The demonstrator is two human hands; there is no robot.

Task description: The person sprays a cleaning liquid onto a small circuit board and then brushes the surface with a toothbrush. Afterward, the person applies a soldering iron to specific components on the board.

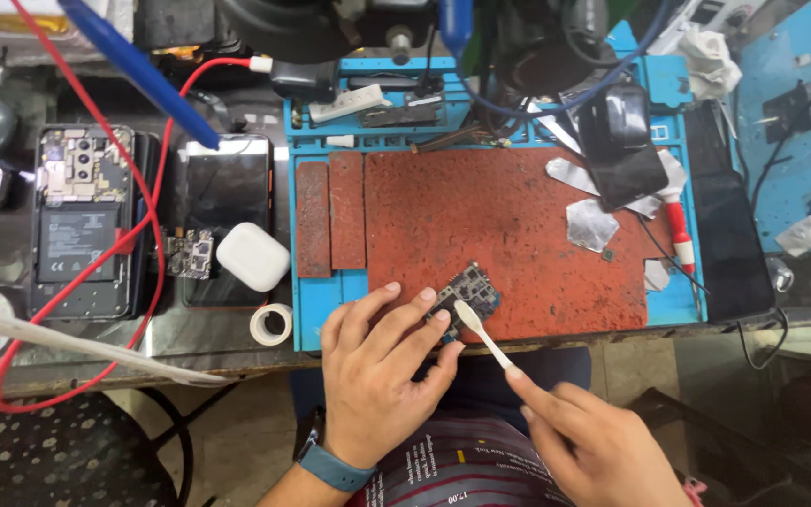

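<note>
My left hand (377,371) pinches a small circuit board (466,293) between fingertips and thumb, holding it at the near edge of the red mat (481,225). My right hand (593,441), closed around a white brush (481,330), lays its head on the board's near side.

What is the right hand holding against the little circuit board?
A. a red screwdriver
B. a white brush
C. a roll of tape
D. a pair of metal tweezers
B: the right hand grips a white brush, its head resting on the circuit board that the left hand steadies.
</note>
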